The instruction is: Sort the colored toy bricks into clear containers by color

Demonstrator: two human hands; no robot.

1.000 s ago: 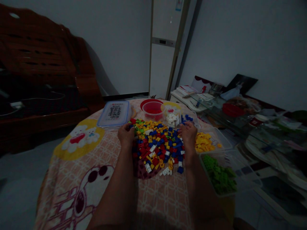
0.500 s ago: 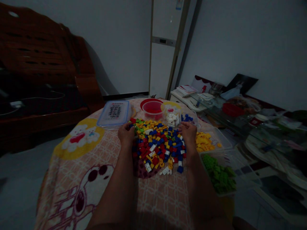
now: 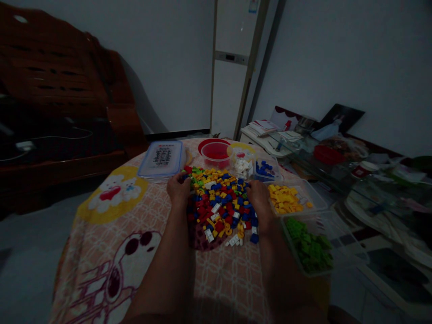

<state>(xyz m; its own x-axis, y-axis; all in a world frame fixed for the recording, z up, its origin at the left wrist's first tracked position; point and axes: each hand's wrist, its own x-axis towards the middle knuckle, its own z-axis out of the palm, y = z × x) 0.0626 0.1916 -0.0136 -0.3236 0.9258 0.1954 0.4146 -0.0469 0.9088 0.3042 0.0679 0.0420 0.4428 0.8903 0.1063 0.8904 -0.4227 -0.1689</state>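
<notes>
A heap of small toy building bricks [image 3: 219,209] in red, blue, yellow, green and white lies on the cloth between my hands. My left hand [image 3: 178,188] rests at the heap's left edge, fingers curled and thumb close to them; a dark blue bit shows by the fingertips, but I cannot make out what is held. At the right edge, my right hand [image 3: 259,197] has its bent fingers on the blue bricks, and its fingertips are partly hidden. Clear boxes hold sorted bricks: yellow bricks [image 3: 285,199], green bricks [image 3: 308,245], blue bricks [image 3: 265,168] and white bricks [image 3: 243,168].
A red bowl [image 3: 216,150] stands behind the heap. Left of it lies a clear box lid with a blue rim [image 3: 161,158]. The patterned cloth [image 3: 229,279] covers the round table. A cluttered glass table [image 3: 303,155] is at the right, a wooden bench [image 3: 64,94] at the left.
My right hand has moved left and slightly down, from beside the blue bricks' box to the heap's right edge. My left hand has stayed almost in place.
</notes>
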